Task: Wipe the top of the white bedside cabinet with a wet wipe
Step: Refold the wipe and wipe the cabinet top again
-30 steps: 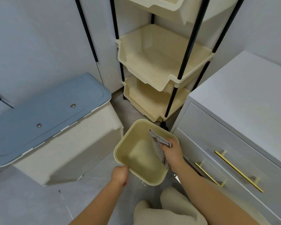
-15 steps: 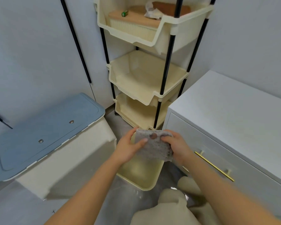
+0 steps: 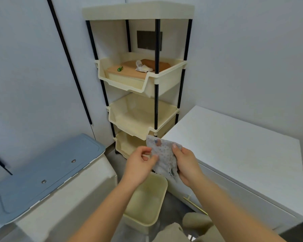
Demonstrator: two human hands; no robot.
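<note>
A grey dotted wet wipe (image 3: 163, 154) with a brownish stain near its top hangs between both hands at chest height. My right hand (image 3: 184, 165) grips its right side, thumb on the front. My left hand (image 3: 140, 163) pinches its left edge. The white bedside cabinet (image 3: 234, 147) stands to the right, its flat top bare, a gold drawer handle low on its front. The wipe is held just left of the cabinet's near corner, apart from it.
A cream bin (image 3: 147, 199) sits on the floor below my hands. A cream tiered rack (image 3: 142, 81) with black posts stands behind, holding a wooden box and crumpled paper. A storage box with a blue lid (image 3: 42, 173) is at the left.
My right hand lifted the wipe out of the cream bin. My left hand left the bin's rim and took hold of the wipe. Both hands rose and the view tilted up.
</note>
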